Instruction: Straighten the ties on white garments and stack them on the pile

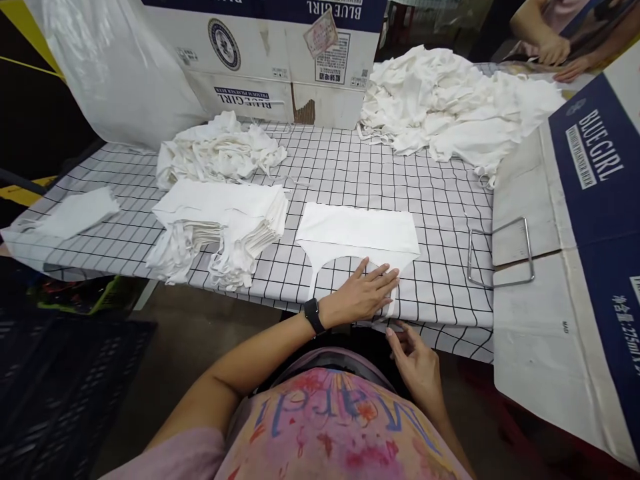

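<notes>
A flat white cloth bag [357, 230] with looped handles lies on the checked tablecloth [440, 200] in front of me. My left hand [363, 295], with a black watch on its wrist, lies flat and open on the bag's handles near the table's front edge. My right hand [417, 360] hovers just below that edge, fingers loosely apart, its fingertips close to a handle strap; it holds nothing. A neat stack of folded white bags [225, 223] sits to the left.
A loose heap of white bags [450, 107] lies at the back right, a smaller heap [217, 150] behind the stack. Cardboard boxes [280, 53] stand at the back, a flattened box [575, 253] and a wire frame [500, 253] at right. Another person's hands [555, 57] rest at the far right.
</notes>
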A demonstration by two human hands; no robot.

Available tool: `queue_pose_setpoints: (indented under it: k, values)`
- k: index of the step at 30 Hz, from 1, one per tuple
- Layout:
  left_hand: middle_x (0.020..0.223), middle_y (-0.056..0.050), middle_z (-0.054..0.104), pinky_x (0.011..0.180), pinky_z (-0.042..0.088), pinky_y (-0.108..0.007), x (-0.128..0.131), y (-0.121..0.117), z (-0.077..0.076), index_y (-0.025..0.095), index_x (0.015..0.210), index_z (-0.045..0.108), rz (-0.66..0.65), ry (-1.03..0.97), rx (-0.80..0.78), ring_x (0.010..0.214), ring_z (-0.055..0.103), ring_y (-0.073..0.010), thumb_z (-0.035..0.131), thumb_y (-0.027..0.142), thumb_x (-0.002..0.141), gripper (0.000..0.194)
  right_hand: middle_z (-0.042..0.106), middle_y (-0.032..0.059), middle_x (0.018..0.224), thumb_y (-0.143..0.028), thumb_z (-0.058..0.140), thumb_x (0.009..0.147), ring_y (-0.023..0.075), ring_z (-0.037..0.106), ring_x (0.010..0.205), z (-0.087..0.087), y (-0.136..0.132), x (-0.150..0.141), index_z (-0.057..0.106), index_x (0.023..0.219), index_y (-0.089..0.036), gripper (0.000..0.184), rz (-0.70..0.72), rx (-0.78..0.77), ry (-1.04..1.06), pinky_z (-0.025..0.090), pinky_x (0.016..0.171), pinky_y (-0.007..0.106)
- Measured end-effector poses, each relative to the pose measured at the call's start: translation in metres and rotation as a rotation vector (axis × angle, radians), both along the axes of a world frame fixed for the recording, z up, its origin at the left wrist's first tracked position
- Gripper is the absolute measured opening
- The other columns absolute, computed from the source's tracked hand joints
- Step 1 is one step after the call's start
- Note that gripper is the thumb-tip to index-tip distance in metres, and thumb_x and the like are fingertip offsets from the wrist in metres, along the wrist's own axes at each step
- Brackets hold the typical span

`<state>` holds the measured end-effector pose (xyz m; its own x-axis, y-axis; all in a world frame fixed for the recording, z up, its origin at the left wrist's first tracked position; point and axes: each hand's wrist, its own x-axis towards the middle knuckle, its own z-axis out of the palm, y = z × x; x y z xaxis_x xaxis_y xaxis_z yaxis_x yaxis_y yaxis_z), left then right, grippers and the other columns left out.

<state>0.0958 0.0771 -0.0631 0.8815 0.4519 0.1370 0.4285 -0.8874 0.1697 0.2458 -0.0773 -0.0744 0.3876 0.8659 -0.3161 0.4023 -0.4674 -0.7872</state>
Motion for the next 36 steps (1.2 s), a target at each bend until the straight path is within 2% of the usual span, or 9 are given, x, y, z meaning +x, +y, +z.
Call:
queue_pose_setpoints:
  k: [3, 6, 11, 14, 19, 25, 28, 32, 36]
  values:
    - [0.168, -0.006, 0.037, 0.13, 0.019, -0.058, 0.0, -0.002, 0.0, 0.015, 0.157, 0.041, 0.009, 0.007, 0.005, 0.158, 0.03, -0.0248, 0.024, 0.039, 0.112, 0.054, 0.072, 0.0048, 0.074, -0.07, 0.072, 0.076, 0.0212, 0.066, 0.065, -0.014, 0.007, -0.001, 0.071, 0.108, -0.016, 0.062, -0.055, 0.029, 0.165, 0.052, 0.064, 0.032]
    - [0.168, -0.005, 0.036, 0.13, 0.02, -0.057, 0.0, -0.002, 0.0, 0.016, 0.157, 0.041, 0.013, 0.007, 0.009, 0.158, 0.03, -0.0243, 0.022, 0.037, 0.112, 0.053, 0.074, 0.0074, 0.083, -0.071, 0.073, 0.075, 0.022, 0.067, 0.074, -0.015, 0.016, -0.005, 0.073, 0.098, -0.017, 0.058, -0.037, 0.071, 0.348, 0.054, 0.069, 0.032]
    - [0.168, -0.005, 0.035, 0.13, 0.021, -0.055, -0.002, -0.001, 0.004, 0.019, 0.158, 0.041, 0.014, 0.021, 0.003, 0.158, 0.03, -0.0225, 0.025, 0.03, 0.111, 0.051, 0.069, 0.0063, 0.08, -0.067, 0.069, 0.083, 0.0225, 0.064, 0.078, 0.0, 0.008, 0.004, 0.074, 0.079, -0.019, 0.049, 0.064, 0.113, 0.215, 0.053, 0.076, 0.033]
    - [0.169, -0.003, 0.033, 0.131, 0.02, -0.056, -0.003, 0.001, 0.007, 0.019, 0.159, 0.038, 0.007, 0.054, -0.026, 0.159, 0.029, -0.0227, 0.029, 0.025, 0.108, 0.052, 0.073, 0.0098, 0.094, -0.065, 0.065, 0.088, 0.0261, 0.068, 0.091, 0.013, -0.007, 0.016, 0.075, 0.078, -0.02, 0.047, 0.136, 0.102, 0.191, 0.053, 0.089, 0.036]
    - [0.172, -0.003, 0.027, 0.132, 0.016, -0.056, -0.004, 0.002, 0.011, 0.017, 0.162, 0.03, -0.011, 0.101, -0.102, 0.161, 0.024, -0.023, 0.035, 0.015, 0.1, 0.062, 0.077, 0.0109, 0.104, -0.062, 0.063, 0.091, 0.0294, 0.071, 0.103, 0.038, -0.03, 0.025, 0.079, 0.091, -0.022, 0.043, 0.152, -0.02, 0.2, 0.053, 0.097, 0.038]
    - [0.173, -0.003, 0.024, 0.133, 0.01, -0.054, -0.003, 0.004, 0.013, 0.016, 0.165, 0.018, 0.012, 0.075, -0.18, 0.162, 0.019, -0.0206, 0.035, 0.008, 0.095, 0.072, 0.078, 0.0091, 0.104, -0.058, 0.056, 0.098, 0.028, 0.072, 0.103, 0.063, -0.049, 0.025, 0.081, 0.099, -0.023, 0.043, 0.251, -0.094, 0.214, 0.055, 0.092, 0.037]
    - [0.172, -0.002, 0.026, 0.133, 0.012, -0.054, -0.003, 0.004, 0.014, 0.019, 0.165, 0.022, 0.011, 0.091, -0.185, 0.161, 0.021, -0.0206, 0.036, 0.009, 0.095, 0.071, 0.078, 0.0093, 0.101, -0.057, 0.056, 0.098, 0.0261, 0.073, 0.095, 0.067, -0.058, 0.028, 0.081, 0.102, -0.022, 0.044, 0.262, -0.122, 0.231, 0.057, 0.085, 0.035]
    - [0.172, -0.002, 0.027, 0.133, 0.01, -0.054, -0.003, 0.005, 0.014, 0.02, 0.161, 0.031, 0.004, 0.102, -0.174, 0.161, 0.021, -0.0207, 0.037, 0.011, 0.098, 0.065, 0.077, 0.007, 0.084, -0.057, 0.065, 0.093, 0.0211, 0.071, 0.075, 0.074, -0.069, 0.031, 0.078, 0.114, -0.019, 0.045, 0.159, -0.172, 0.326, 0.058, 0.072, 0.033]
    - [0.171, -0.001, 0.029, 0.133, 0.011, -0.054, -0.003, 0.005, 0.011, 0.022, 0.159, 0.034, 0.019, 0.084, -0.155, 0.161, 0.023, -0.0217, 0.039, 0.012, 0.099, 0.062, 0.076, 0.0037, 0.08, -0.05, 0.071, 0.091, 0.0184, 0.07, 0.068, 0.095, -0.076, 0.035, 0.065, 0.138, -0.02, 0.056, 0.05, -0.148, 0.396, 0.059, 0.07, 0.032]
